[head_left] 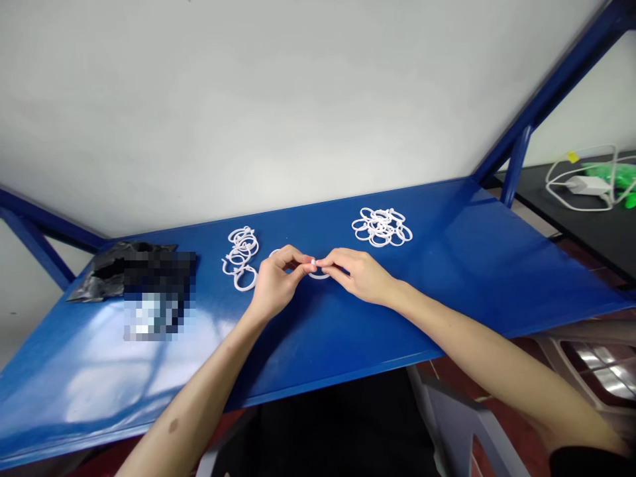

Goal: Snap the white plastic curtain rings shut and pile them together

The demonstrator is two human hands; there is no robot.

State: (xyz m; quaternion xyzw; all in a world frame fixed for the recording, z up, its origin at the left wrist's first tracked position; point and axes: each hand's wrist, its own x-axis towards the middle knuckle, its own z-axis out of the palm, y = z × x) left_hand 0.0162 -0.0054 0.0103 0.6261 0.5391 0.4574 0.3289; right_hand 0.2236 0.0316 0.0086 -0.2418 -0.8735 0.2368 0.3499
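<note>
Over the middle of a blue table (447, 291), my left hand (275, 281) and my right hand (360, 273) meet fingertip to fingertip. Both pinch one white plastic ring (318, 270), held just above the tabletop. A small cluster of white rings (241, 257) lies just left of my left hand. A larger pile of white rings (381, 226) lies behind my right hand, farther back on the table.
A black plastic bag (112, 271) lies at the table's left, with a blurred patch beside it. Blue frame posts (517, 159) rise at the right rear. A black table with white cable (581, 185) and green items stands at far right. A grey chair (457, 424) sits below.
</note>
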